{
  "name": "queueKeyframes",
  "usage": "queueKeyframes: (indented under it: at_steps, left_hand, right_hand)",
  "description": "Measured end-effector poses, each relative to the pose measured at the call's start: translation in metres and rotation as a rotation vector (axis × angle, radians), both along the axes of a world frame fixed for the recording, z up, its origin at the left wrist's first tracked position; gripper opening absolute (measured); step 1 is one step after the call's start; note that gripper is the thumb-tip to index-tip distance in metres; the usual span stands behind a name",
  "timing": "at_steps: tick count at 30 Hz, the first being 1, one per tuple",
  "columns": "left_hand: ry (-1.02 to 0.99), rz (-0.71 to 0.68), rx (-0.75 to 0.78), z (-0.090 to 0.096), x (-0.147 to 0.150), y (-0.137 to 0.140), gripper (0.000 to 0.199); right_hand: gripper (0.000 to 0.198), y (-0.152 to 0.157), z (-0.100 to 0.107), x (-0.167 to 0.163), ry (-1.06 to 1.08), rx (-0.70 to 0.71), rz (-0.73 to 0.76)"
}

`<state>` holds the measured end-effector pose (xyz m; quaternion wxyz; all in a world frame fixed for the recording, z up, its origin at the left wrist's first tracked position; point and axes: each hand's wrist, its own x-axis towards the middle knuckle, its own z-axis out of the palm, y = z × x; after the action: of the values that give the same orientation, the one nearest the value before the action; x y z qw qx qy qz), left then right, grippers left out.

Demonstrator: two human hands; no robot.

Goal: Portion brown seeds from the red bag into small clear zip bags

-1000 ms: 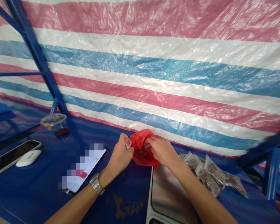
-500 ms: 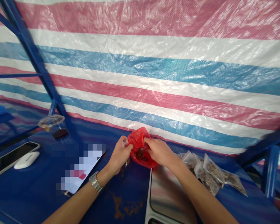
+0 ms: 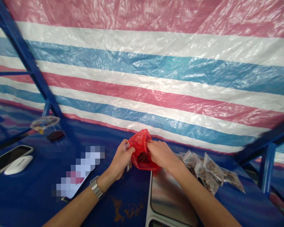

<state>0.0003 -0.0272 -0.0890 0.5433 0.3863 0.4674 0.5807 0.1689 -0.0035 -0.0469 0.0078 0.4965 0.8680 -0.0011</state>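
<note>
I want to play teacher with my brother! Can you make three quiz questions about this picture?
1. True or false: both hands hold the red bag.
2. What lies right of the right hand? A) small clear packets B) bananas C) a hammer
3. Which wrist wears the watch?

Key: 1 true, since the left hand grips one edge and the right the other. 2 A. 3 The left.
</note>
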Motion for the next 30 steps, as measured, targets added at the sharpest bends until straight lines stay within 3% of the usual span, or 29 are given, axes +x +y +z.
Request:
queueKeyframes:
  at_steps: [8, 17, 23, 30]
  left_hand:
    - [-0.155, 0.023, -0.11, 0.003, -0.004, 0.002, 0.021]
    - [-0.142, -0.002, -0.12, 0.003, -0.008, 0.005, 0.019]
    - [-0.079, 0.059, -0.1, 0.006, -0.012, 0.007, 0.018]
    - [-0.042, 0.039, -0.038, 0.004, -0.012, 0.004, 0.017]
  right_hand:
    - [0.055, 0.001, -0.001, 0.0, 0.082, -0.066, -0.011]
    - [0.043, 0.0, -0.003, -0.004, 0.14, -0.08, -0.073]
    - [0.054, -0.004, 0.006, 0.0, 0.144, -0.067, -0.011]
    - [0.042, -0.007, 0.01, -0.001, 0.166, -0.047, 0.022]
